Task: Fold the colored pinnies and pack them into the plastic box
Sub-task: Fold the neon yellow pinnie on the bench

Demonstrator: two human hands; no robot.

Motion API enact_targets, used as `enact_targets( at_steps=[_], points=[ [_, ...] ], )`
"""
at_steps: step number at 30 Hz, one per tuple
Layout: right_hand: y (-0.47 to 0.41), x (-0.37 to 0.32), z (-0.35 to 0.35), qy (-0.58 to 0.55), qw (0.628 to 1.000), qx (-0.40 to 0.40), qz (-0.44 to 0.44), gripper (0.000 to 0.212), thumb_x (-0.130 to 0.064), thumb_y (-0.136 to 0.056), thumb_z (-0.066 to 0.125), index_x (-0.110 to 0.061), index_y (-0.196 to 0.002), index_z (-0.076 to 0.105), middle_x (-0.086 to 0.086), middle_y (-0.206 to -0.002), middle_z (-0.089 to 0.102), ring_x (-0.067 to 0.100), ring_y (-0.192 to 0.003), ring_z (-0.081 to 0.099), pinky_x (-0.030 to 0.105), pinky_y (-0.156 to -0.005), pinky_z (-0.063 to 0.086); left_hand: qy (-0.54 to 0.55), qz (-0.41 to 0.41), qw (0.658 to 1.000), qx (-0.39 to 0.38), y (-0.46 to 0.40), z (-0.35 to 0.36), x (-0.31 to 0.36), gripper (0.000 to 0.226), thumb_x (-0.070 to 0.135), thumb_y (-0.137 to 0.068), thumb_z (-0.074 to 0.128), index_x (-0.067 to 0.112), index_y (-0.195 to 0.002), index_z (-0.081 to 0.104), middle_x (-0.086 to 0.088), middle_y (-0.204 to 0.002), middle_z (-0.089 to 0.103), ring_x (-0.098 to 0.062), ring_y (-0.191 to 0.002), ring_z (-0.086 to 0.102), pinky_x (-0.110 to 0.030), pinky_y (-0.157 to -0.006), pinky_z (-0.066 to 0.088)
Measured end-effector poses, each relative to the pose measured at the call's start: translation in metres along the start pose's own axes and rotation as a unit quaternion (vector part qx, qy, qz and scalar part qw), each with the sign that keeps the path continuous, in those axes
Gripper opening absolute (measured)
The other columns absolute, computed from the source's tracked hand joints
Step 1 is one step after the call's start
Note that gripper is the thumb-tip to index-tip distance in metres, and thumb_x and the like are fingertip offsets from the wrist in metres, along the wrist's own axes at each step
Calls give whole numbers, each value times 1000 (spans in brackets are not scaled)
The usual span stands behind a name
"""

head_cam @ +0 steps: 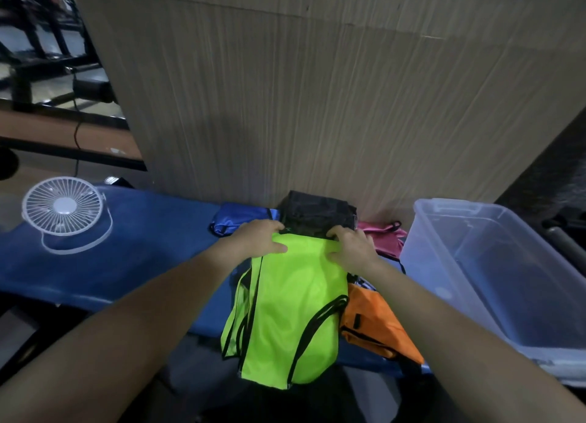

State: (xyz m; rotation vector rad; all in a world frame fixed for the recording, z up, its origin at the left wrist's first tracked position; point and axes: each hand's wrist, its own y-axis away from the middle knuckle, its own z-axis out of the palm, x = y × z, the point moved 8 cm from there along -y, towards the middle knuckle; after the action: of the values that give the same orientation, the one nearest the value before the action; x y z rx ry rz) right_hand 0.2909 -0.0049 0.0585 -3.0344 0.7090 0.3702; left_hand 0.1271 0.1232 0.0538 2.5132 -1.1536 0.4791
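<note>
Blue-covered surface against a tan wood-grain wall panel. Neon green pinny with black trim lies at centre, its near end hanging over the surface's front edge. Left hand grips the far-left corner of the green pinny, thumb on top and fingers curled over the edge. Right hand pinches the far-right corner likewise. Black pinny, bundled, sits at 12 o'clock from the green one, touching its far edge, against the panel. Blue pinny at 11 o'clock, just beside the black one. Pink pinny at 1 o'clock, beside the right hand. Orange pinny at 4 o'clock, partly under the green one. Clear plastic box, lid off, at 3 o'clock, near the pink and orange pinnies; contents hard to tell. White desk fan at 9 o'clock, well apart.
</note>
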Motion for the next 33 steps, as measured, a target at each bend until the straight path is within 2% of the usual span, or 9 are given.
enact_targets(
  at_steps=[5, 11, 15, 18, 21, 23, 27, 30, 33],
  points=[
    [-5, 5, 5, 21, 1000, -1, -2, 41, -31, -86, 70, -24, -123, 54, 2, -122, 60, 27, -121, 48, 40, -96, 33, -24, -3, 999, -41, -12, 0, -11, 73, 49, -78, 80, 18, -139, 55, -3, -145, 52, -24, -131, 50, -41, -109, 40],
    [3, 1, -13, -40, 999, 18, -27, 26, -23, -87, 68, -16, -112, 67, 7, -111, 68, 30, -108, 60, 38, -90, 42, 13, 29, 999, -15, 6, -21, 0, 46, 45, -72, 85, 17, -102, 65, 1, -103, 61, -20, -95, 60, -37, -83, 49],
    [22, -3, -42, -133, 989, 29, -51, 14, -15, -86, 70, -12, -99, 65, 10, -94, 64, 28, -87, 61, 34, -71, 42, 65, 53, 996, -15, 30, -44, 11, 39, 41, -73, 86, 18, -96, 63, 2, -94, 68, -17, -88, 65, -35, -74, 50],
    [37, -7, -65, -153, 986, 35, -59, 15, -13, -87, 71, -17, -85, 57, 12, -78, 63, 25, -73, 59, 36, -65, 44, 80, 72, 994, 3, 47, -58, 20, 40, 41, -71, 87, 26, -94, 58, 8, -91, 66, -11, -82, 62, -30, -69, 47],
    [47, -13, -89, -159, 983, 66, -57, 16, -13, -87, 72, -18, -82, 57, 5, -71, 59, 20, -70, 54, 32, -62, 39, 95, 88, 991, 31, 57, -73, 32, 39, 38, -71, 88, 30, -94, 58, 11, -90, 64, -9, -81, 61, -32, -72, 50],
    [53, -15, -103, -170, 980, 88, -53, 16, -12, -87, 71, -19, -81, 58, 3, -66, 57, 22, -65, 55, 31, -59, 44, 119, 105, 986, 40, 64, -85, 38, 34, 37, -77, 84, 29, -100, 61, 10, -94, 67, -10, -86, 64, -33, -77, 52],
    [65, -18, -123, -205, 973, 100, -41, 19, -9, -90, 68, -17, -78, 56, 3, -56, 56, 22, -40, 61, 29, -41, 49, 218, 114, 969, -16, 77, -98, 40, 27, 23, -91, 72, 21, -117, 63, 2, -109, 71, -11, -99, 68, -23, -86, 53],
    [68, -23, -131, -240, 965, 95, -37, 12, -7, -91, 68, -8, -83, 59, 6, -61, 58, 31, -44, 66, 40, -45, 55, 146, 112, 983, 23, 75, -114, 44, 28, 18, -87, 76, 24, -113, 65, 4, -108, 70, -11, -100, 67, -27, -87, 52],
    [55, -19, -131, -270, 958, 93, -12, 10, -5, -92, 67, -5, -85, 59, 5, -64, 51, 29, -49, 68, 32, -43, 54, 46, 96, 990, 97, 66, -133, 52, 33, 23, -81, 82, 23, -110, 67, 9, -102, 68, -10, -93, 63, -26, -76, 49]
  ],
)
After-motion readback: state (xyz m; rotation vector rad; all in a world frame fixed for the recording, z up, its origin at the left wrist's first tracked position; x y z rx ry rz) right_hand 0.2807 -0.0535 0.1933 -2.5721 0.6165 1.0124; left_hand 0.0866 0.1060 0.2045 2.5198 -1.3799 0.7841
